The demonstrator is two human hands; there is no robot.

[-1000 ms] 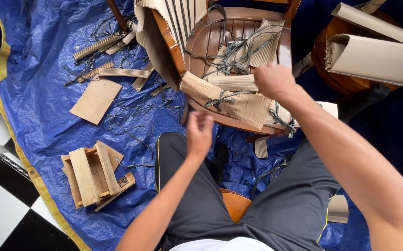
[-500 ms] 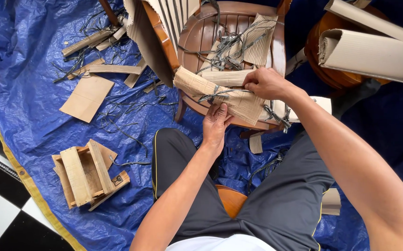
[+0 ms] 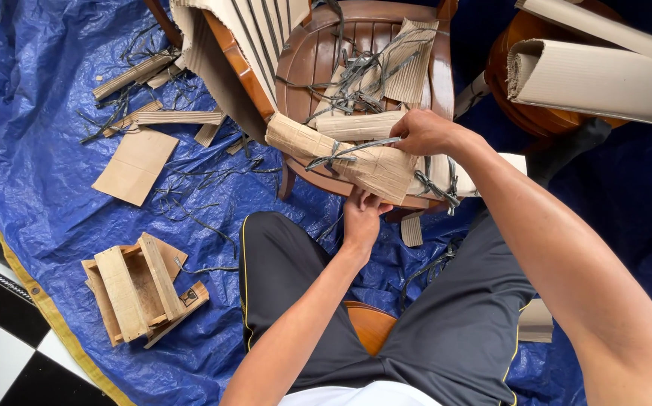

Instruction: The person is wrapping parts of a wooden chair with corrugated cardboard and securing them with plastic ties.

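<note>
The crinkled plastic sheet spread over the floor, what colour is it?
Bright blue, with a yellow border along its left edge: the crinkled plastic sheet shows best in the head view.

I see a strip of corrugated cardboard (image 3: 341, 154) — tan, ribbed, creased — lying slantwise across the front edge of a brown wooden chair seat (image 3: 326, 56), running from ten o'clock down to four o'clock. A thin grey strap (image 3: 352, 150) lies along its top. A shorter cardboard roll (image 3: 360, 124) sits just behind it, at twelve o'clock.
</note>
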